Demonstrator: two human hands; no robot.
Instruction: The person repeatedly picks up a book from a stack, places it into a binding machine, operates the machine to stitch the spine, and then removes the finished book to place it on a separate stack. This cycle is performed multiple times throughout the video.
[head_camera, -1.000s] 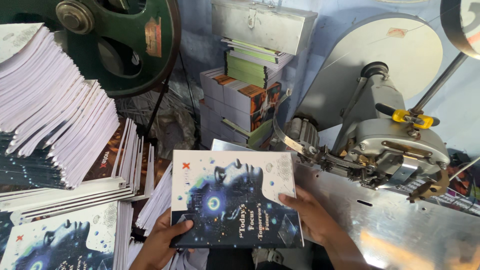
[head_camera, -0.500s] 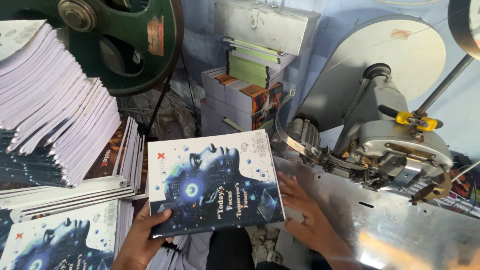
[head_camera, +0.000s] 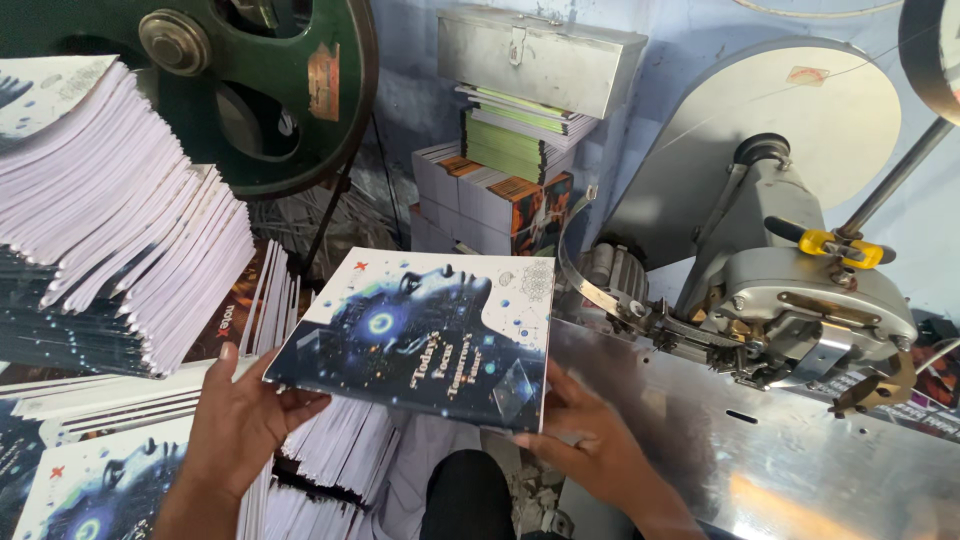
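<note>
The grey machine fills the right side of your view, with its flat metal table running out below it and a pale round disc behind; a yellow clip sits on the rod above its head. To your upper left stands the big dark green wheel, and under it, along your left, lean tall stacks of white-edged booklets. Against the blue back wall a grey metal box rests on a pile of green and orange books. In front of you, between the stacks and the machine, you hold one booklet with a dark blue and white cover, tilted so its right edge lies just beside the metal table. Your left hand is closed on its lower left corner, thumb on the cover and fingers beneath. Your right hand grips its lower right corner from below, fingers curled against the underside. At bottom left lies another booklet of the same cover
</note>
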